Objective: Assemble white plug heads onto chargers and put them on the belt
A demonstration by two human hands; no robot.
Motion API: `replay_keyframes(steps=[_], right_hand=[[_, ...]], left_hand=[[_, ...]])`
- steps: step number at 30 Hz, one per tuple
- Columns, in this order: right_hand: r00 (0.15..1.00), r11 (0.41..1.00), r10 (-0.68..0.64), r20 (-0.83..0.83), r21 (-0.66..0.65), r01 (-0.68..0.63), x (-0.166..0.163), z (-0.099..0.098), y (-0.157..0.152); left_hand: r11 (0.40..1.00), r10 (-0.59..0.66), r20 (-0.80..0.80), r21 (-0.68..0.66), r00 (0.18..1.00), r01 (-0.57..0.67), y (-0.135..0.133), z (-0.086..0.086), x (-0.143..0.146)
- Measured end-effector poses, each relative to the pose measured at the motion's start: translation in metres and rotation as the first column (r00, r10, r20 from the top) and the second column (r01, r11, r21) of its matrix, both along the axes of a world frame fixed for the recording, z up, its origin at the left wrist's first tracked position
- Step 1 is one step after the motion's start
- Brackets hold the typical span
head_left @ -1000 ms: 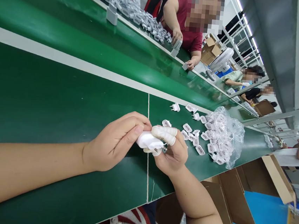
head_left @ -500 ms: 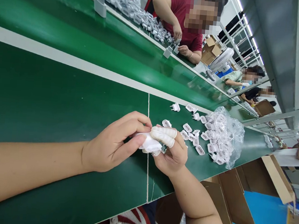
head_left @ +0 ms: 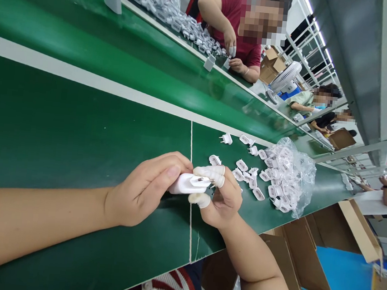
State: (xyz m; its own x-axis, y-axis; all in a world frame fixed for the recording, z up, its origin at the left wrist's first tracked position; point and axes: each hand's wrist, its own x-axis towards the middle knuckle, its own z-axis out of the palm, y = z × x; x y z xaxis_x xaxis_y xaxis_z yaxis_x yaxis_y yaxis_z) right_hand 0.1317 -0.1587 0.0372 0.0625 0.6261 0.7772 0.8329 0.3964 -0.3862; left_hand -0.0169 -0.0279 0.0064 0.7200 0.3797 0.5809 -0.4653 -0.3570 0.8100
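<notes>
My left hand grips a white charger body between thumb and fingers above the green bench. My right hand, with white finger cots on the thumb and two fingers, pinches the right end of the same charger, where metal pins show. Both hands are closed on it. Just beyond my right hand lie several loose white plug parts, and a clear plastic bag holds more of them.
A green conveyor belt runs past the bench and carries white chargers. Across it a person in a red shirt handles parts beside a heap of white pieces. Open cardboard boxes stand at the lower right. Other people sit further along.
The charger has been turned in my hands and now lies level with its pins toward my right fingers. The chargers on the conveyor have moved left. The person opposite raised a hand.
</notes>
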Motion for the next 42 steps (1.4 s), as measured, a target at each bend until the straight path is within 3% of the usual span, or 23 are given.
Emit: replay_keyframes(steps=[10, 14, 17, 21, 25, 29, 32, 42], right_hand=[[0.997, 0.999, -0.022, 0.077, -0.028, 0.024, 0.004, 0.000, -0.004], [1.000, 1.000, -0.010, -0.001, -0.030, 0.010, 0.011, 0.002, -0.006], [0.987, 0.995, 0.057, -0.151, -0.067, -0.068, 0.016, -0.002, -0.007], [0.900, 0.973, 0.137, -0.414, -0.113, -0.200, 0.014, -0.007, -0.004], [0.856, 0.979, 0.101, -0.508, -0.103, -0.176, 0.009, -0.008, -0.002], [0.858, 0.982, 0.021, -0.513, -0.152, -0.115, 0.008, -0.007, -0.002], [0.864, 0.981, 0.040, -0.501, -0.143, -0.128, 0.008, -0.006, -0.003], [0.888, 0.983, 0.022, -0.459, -0.152, -0.103, 0.008, -0.007, -0.004]], left_hand=[[0.993, -0.022, 0.085, 0.117, 0.996, 0.012, 0.005, -0.005, 0.000], [0.982, -0.109, 0.089, 0.162, 0.990, 0.093, 0.007, -0.009, 0.000], [0.981, -0.128, 0.056, 0.156, 0.990, 0.118, 0.006, -0.012, 0.001], [0.997, -0.073, 0.037, 0.041, 0.997, 0.072, 0.000, -0.015, 0.005], [0.998, 0.014, 0.018, -0.063, 1.000, -0.013, -0.004, -0.014, 0.007], [0.993, 0.099, -0.002, 0.059, 0.995, -0.098, -0.002, -0.010, 0.007], [0.978, 0.165, -0.004, 0.131, 0.986, -0.163, 0.000, -0.006, 0.006], [0.973, 0.182, 0.012, 0.140, 0.983, -0.182, 0.000, -0.008, 0.007]])
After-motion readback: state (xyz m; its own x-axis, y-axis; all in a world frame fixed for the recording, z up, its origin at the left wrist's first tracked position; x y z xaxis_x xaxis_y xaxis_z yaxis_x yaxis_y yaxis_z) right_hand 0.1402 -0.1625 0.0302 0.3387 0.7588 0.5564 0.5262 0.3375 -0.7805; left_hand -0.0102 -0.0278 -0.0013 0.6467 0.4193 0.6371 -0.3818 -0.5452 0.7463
